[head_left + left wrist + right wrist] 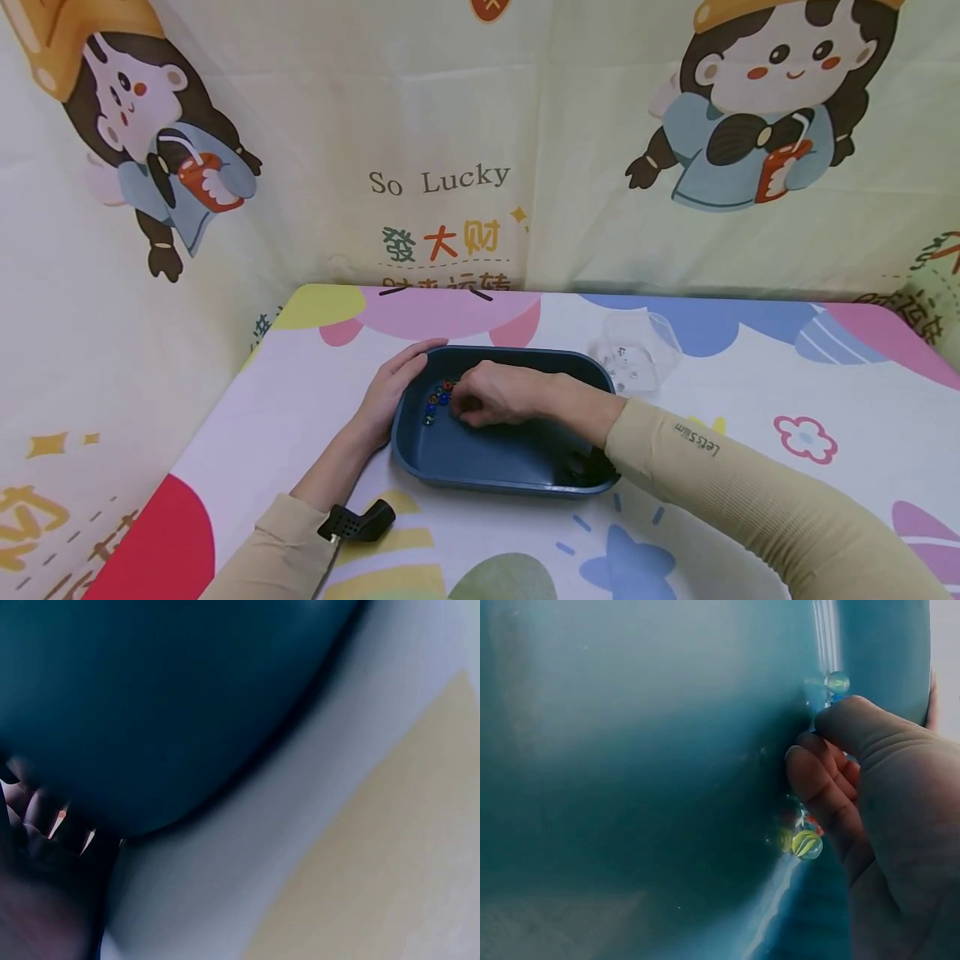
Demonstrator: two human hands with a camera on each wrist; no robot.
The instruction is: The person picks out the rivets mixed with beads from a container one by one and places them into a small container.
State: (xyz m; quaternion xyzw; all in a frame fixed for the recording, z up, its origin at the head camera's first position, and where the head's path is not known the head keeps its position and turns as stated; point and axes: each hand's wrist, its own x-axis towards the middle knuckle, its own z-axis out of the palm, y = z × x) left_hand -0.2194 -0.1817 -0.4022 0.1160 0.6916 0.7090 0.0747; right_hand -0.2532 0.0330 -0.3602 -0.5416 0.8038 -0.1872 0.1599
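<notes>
A dark blue plastic tub (487,479) stands on the table, with several glass marbles (430,408) at the left end of its floor. My left hand (386,396) lies against the tub's left side, fingers stretched along the wall toward the far corner. Inside the tub, my right hand (498,393) is low among the marbles, its fingers bent in. In the right wrist view, a yellow-striped marble (807,844) lies below the fingers and a clear marble (838,682) above the thumb. I cannot tell whether a marble is within the right fingers.
A clear plastic box (633,354) with small clear pieces in it stands behind the tub's right end. A patterned cloth (750,433) covers the table, and a printed curtain (585,167) hangs behind it. The left wrist carries a black device (358,522).
</notes>
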